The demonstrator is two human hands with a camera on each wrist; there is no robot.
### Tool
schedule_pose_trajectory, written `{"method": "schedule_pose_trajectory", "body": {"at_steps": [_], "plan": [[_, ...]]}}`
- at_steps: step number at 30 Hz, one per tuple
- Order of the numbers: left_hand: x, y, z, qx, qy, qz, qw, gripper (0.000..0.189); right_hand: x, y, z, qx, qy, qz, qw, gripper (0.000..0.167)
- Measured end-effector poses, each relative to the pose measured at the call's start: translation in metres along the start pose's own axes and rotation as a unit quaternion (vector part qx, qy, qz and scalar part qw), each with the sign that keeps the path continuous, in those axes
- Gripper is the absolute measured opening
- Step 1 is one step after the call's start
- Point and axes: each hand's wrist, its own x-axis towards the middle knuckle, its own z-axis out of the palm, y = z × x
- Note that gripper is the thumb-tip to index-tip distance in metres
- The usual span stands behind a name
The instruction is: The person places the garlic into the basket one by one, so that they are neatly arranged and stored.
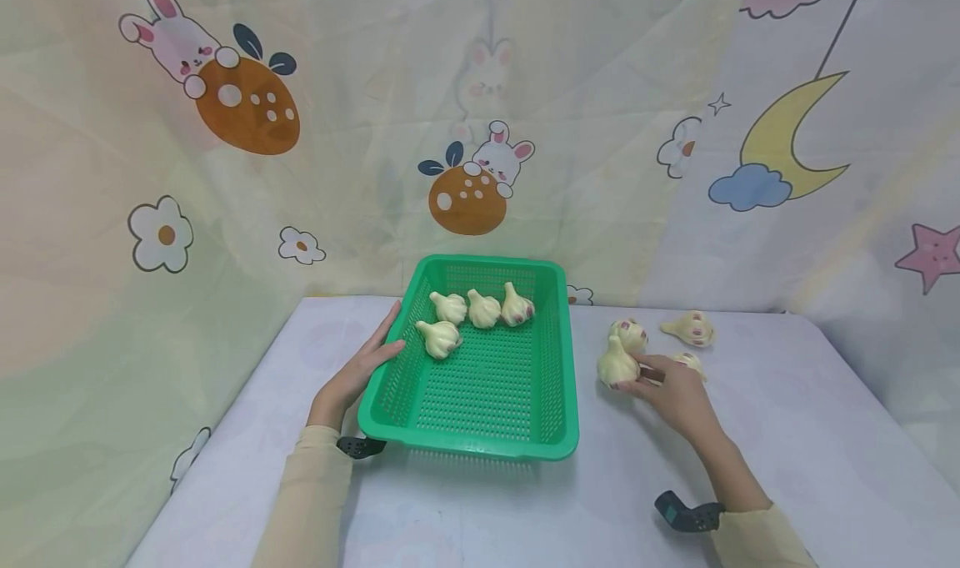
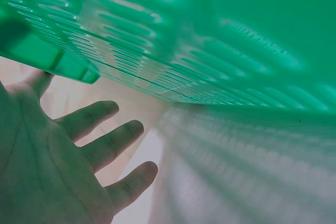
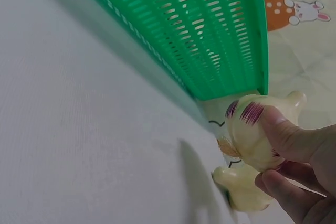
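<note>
A green plastic basket (image 1: 480, 449) stands on the table, with several garlic bulbs (image 1: 483, 309) near its far end. At its left side is my left hand (image 1: 358, 376), touching the rim; in the left wrist view the fingers (image 2: 113, 142) are straight and spread beside the slotted wall. To the right of the basket, my right hand (image 1: 671, 393) pinches a garlic bulb (image 3: 257, 129) between thumb and fingers, a little above the table. Just behind it sits another garlic bulb (image 1: 630, 334), partly covered by the held one.
Farther right lies a garlic bulb (image 1: 692, 329) on its side, and another bulb (image 1: 690, 363) is partly hidden behind my right hand. The white-covered table (image 1: 637, 485) meets a printed cloth backdrop (image 1: 360, 134) at the back and sides.
</note>
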Motion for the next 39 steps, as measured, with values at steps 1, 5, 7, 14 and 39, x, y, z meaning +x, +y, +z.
{"method": "schedule_pose_trajectory", "body": {"at_steps": [1,5,7,14,39], "plan": [[0.000,0.000,0.000,0.000,0.000,0.000,1.0000,0.066,0.000,-0.001,-0.001,0.004,0.003,-0.002,1.0000,0.064],[0.000,0.000,0.000,0.001,-0.001,-0.001,1.0000,0.066,-0.002,-0.010,-0.004,0.016,0.004,-0.002,0.9999,0.067],[0.001,0.000,0.000,0.001,0.000,-0.002,1.0000,0.067,-0.003,-0.014,-0.006,0.021,0.003,-0.001,0.9998,0.068],[0.000,0.000,0.000,0.002,0.000,-0.005,1.0000,0.066,-0.006,-0.024,-0.008,0.039,0.019,-0.021,0.9989,0.064],[0.001,-0.001,0.000,0.000,0.003,-0.008,1.0000,0.062,-0.014,-0.056,-0.025,0.089,0.034,-0.013,0.9954,0.066]]}}
